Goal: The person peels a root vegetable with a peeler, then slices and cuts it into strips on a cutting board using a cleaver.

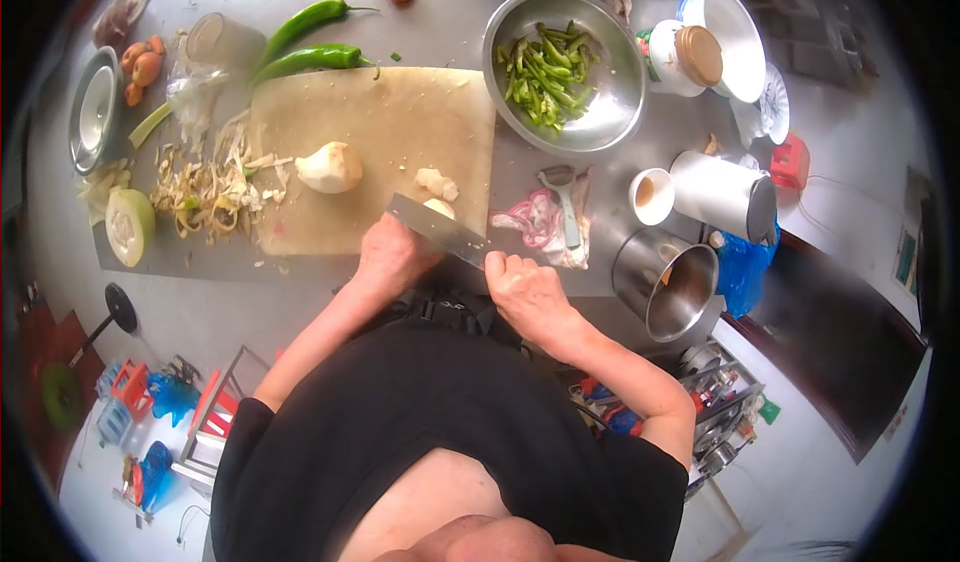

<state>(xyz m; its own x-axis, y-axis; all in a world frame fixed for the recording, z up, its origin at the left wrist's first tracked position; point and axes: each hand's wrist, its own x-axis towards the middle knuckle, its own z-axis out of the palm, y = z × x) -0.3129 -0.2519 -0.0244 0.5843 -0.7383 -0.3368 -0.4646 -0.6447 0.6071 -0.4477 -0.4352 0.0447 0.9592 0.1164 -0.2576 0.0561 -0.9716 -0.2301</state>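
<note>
My right hand (525, 287) is closed round the handle of a cleaver (440, 230), whose wide blade slants up to the left over the front edge of the cutting board (400, 102). My left hand (398, 254) is curled against the near side of the blade, and what its fingers hold is hidden. Just past the blade lies a pale cut slice (438, 208), with a knobbly piece of peeled ginger (437, 184) behind it. Further left on the board sits a peeled onion-like bulb (330, 168).
A steel bowl (625, 112) of sliced green peppers stands beyond the board's right corner. Peelings (215, 192) lie along its left side, green peppers (305, 59) behind. At right are a spoon on a cloth (569, 217), a steel pot (665, 287) and a white canister (715, 192).
</note>
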